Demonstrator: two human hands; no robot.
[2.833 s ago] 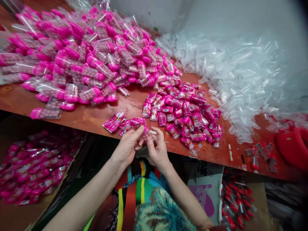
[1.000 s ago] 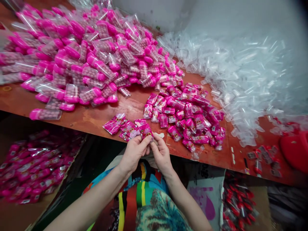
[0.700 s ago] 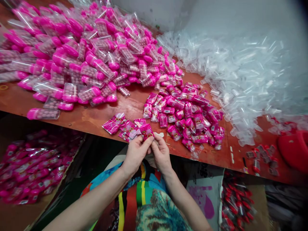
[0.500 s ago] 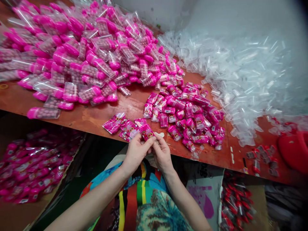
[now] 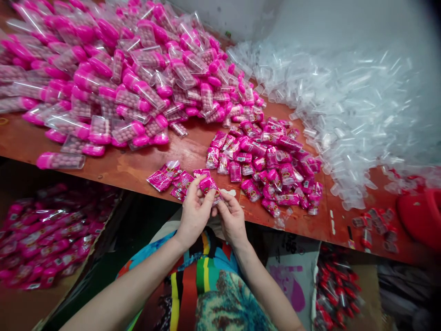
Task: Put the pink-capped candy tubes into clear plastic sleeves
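Note:
Between both hands, at the table's front edge, is a small pink printed plastic sleeve [image 5: 207,185]. My left hand [image 5: 195,212] grips it, thumb on its face and fingers behind. The fingertips of my right hand [image 5: 231,215] are pinched at its lower right edge. Just beyond and to the left lie several flat pink sleeves [image 5: 163,176]. A heap of pink-wrapped candy containers [image 5: 272,158] sits to the right of the hands. Farther back left, clear containers with pink caps [image 5: 134,99], full of small pink balls, form a large pile.
Clear plastic tubes [image 5: 344,105] are heaped at the back right against the wall. A red tub [image 5: 420,216] and small red-capped containers [image 5: 375,223] stand at the right. Below the table are a box of pink packets [image 5: 51,243] and a box of red ones [image 5: 337,289].
My left hand has shifted its grip, its index finger now raised along the pink sleeve, which has tilted. My right hand stays nearly in place.

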